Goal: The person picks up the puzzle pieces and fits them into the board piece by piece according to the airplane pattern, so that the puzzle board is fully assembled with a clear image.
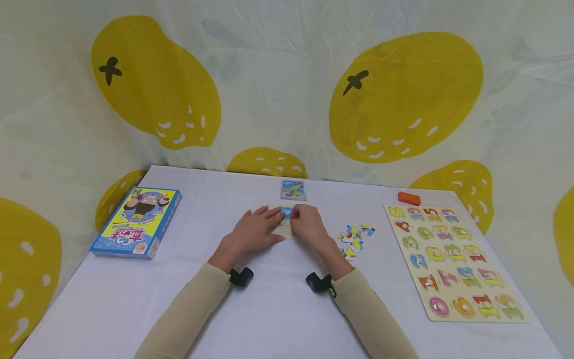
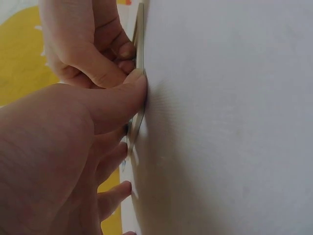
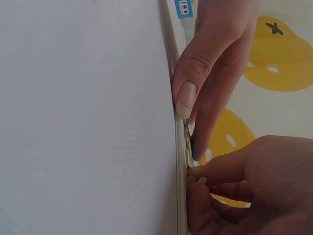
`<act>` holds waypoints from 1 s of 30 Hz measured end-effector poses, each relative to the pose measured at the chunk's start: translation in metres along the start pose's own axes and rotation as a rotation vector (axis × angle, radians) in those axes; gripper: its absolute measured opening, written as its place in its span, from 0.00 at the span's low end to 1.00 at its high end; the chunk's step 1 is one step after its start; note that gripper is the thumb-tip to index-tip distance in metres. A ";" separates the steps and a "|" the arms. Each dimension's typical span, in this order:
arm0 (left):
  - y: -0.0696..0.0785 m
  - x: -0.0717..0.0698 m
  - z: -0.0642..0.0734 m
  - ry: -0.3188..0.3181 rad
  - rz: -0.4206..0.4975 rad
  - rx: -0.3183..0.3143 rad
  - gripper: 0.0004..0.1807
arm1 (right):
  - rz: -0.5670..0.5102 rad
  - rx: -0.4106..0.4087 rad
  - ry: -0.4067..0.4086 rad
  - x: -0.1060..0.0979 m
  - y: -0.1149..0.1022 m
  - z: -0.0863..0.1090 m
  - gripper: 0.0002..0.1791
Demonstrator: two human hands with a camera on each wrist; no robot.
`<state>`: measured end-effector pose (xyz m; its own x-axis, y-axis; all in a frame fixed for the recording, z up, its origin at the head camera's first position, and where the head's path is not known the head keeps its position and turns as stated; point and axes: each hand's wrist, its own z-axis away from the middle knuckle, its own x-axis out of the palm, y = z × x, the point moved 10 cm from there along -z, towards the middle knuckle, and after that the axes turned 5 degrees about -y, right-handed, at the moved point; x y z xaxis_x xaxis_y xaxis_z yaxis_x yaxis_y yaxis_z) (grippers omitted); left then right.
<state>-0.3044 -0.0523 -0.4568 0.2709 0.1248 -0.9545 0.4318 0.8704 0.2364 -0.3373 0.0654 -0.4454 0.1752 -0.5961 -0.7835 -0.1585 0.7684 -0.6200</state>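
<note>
Bracing the small puzzle tray (image 1: 283,231) near the middle of the worktop (image 1: 269,319), the left hand (image 1: 254,228) lies with its fingers extended, the thumb against the near edge and some fingertips on the tray's left part; its grip is spread rather than clenched. The right hand (image 1: 307,224) is at the tray's right part, fingers curled, thumb and forefinger drawn together; whether its grip pinches a piece I cannot tell, since the fingers hide it in all 3 views. Between the 2 hands, blue-and-yellow fitted pieces (image 1: 286,214) show in the tray.

Likeliest trouble, as I judge it: a piece forced in at a wrong angle could ride up on its neighbour, and pressure there could then lift or skew those already laid. If the left thumb eases off, the light-looking tray might slide on the smooth-looking surface. Covering fingers also make a misfit hard to spot. The loose pieces (image 1: 352,240) lie in an overlapping heap just beside the right forearm, so a sweep of that arm could scatter them. The picture card (image 1: 293,190) lies just beyond the tray, where a forward push could knock it askew.
</note>
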 end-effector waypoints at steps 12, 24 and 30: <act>0.003 -0.001 0.002 -0.013 -0.002 -0.001 0.39 | -0.012 0.009 0.008 -0.001 0.003 0.001 0.05; 0.007 0.001 0.004 -0.036 -0.001 -0.038 0.38 | -0.034 0.001 0.026 -0.004 0.005 0.000 0.06; 0.009 0.001 0.003 -0.027 -0.019 -0.030 0.38 | -0.036 -0.002 -0.014 -0.006 0.008 0.001 0.05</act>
<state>-0.2977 -0.0462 -0.4551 0.2866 0.0954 -0.9533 0.4109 0.8866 0.2123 -0.3385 0.0756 -0.4452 0.1940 -0.6202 -0.7601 -0.1537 0.7460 -0.6479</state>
